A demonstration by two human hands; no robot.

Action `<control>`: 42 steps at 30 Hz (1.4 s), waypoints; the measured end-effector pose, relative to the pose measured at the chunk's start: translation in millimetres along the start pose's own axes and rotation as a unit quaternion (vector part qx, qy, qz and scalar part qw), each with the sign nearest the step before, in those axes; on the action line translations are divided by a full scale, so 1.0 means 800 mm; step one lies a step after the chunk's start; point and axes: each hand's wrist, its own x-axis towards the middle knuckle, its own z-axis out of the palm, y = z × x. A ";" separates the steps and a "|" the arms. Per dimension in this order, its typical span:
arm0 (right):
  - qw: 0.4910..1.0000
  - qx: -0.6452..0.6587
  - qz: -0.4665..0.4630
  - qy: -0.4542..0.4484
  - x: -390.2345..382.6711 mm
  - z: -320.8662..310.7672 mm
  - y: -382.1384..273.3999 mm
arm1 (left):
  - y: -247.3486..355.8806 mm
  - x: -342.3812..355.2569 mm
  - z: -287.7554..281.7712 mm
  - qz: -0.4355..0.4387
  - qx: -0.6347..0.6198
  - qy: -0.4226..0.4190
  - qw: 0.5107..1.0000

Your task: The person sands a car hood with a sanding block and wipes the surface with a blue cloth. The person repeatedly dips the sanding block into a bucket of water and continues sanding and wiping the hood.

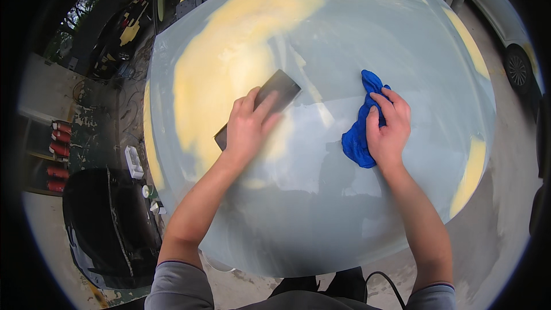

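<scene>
A large grey car panel (321, 218) with pale yellow filler patches (212, 51) fills the middle of the view. My left hand (247, 129) holds a dark, flat rectangular pad (282, 85), lying at a slant on the big yellow patch left of centre. My right hand (390, 126) grips a crumpled blue cloth (359, 142) on the grey surface to the right. Both forearms reach in from the lower edge.
A black panel (94, 224) lies at lower left, near a white box (134, 162) and red cylinders (60, 138). A dark car (120, 40) is at upper left, a white car (505, 6) at upper right. A black hose (387, 281) hangs below the panel.
</scene>
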 end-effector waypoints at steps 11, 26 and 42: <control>0.999 0.027 -0.024 -0.009 -0.006 0.015 -0.022 | -0.140 0.230 0.059 -0.175 0.062 -0.030 0.982; 0.999 0.037 -0.025 -0.019 -0.003 0.016 -0.035 | -0.162 0.216 0.038 -0.159 0.120 0.008 0.980; 0.999 0.041 -0.023 0.001 -0.007 0.021 -0.036 | -0.130 0.170 0.021 -0.165 0.083 -0.002 0.983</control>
